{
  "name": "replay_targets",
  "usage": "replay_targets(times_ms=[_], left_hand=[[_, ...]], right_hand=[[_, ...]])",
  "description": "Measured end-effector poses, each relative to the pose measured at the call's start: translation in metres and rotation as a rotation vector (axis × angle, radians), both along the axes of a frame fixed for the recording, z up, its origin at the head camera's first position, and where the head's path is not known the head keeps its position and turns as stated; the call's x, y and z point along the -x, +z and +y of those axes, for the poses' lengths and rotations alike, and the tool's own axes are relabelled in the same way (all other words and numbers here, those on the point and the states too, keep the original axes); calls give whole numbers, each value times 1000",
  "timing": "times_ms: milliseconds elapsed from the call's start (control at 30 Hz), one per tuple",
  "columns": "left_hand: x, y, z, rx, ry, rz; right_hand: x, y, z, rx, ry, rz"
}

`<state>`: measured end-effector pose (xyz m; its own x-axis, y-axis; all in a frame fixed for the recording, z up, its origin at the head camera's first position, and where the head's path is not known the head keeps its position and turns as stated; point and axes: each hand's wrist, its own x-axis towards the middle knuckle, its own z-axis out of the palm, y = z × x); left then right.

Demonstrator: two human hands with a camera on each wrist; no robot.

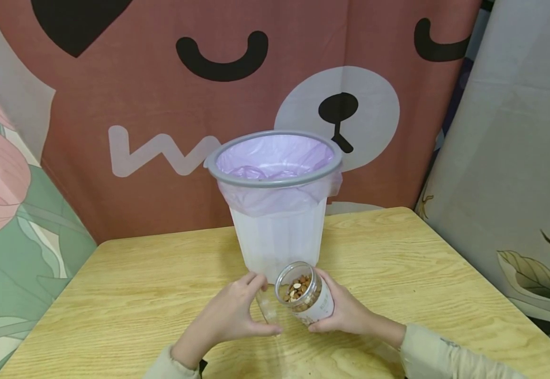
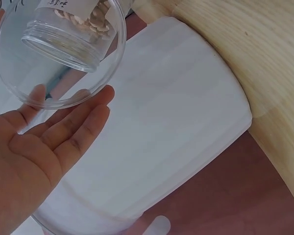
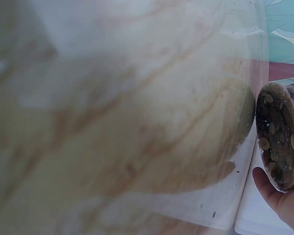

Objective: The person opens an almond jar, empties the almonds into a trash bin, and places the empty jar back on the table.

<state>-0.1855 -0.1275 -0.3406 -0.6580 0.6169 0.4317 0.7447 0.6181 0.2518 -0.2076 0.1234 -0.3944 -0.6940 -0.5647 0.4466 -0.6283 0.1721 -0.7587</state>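
Observation:
My right hand [image 1: 348,310] grips a clear jar [image 1: 321,306] with a white label, tilted with its open mouth toward the left hand. Brown and pale nuts [image 1: 299,287] lie inside it. In the right wrist view, the nuts show through the jar's base [image 3: 279,139]. Between the thumb and fingers of my left hand [image 1: 227,313] is a clear round piece [image 1: 267,308] with a thin rim. The left wrist view shows this rim in front of the jar mouth; whether it is a lid or a shallow dish I cannot tell.
Just beyond the hands stands a tall white bin [image 1: 281,237] with a grey rim and a lilac bag liner [image 1: 275,152]. It rests on a wood-grain table [image 1: 161,295]. A brown printed curtain [image 1: 137,95] hangs behind, with a pale one [image 1: 507,131] at the right.

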Motion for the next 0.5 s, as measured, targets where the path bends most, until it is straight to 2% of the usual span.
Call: replay_targets(times_ms=[500], left_hand=[[2,-6,-4,1,-30,33]], right_hand=[[1,-2,0,-3,4,-5]])
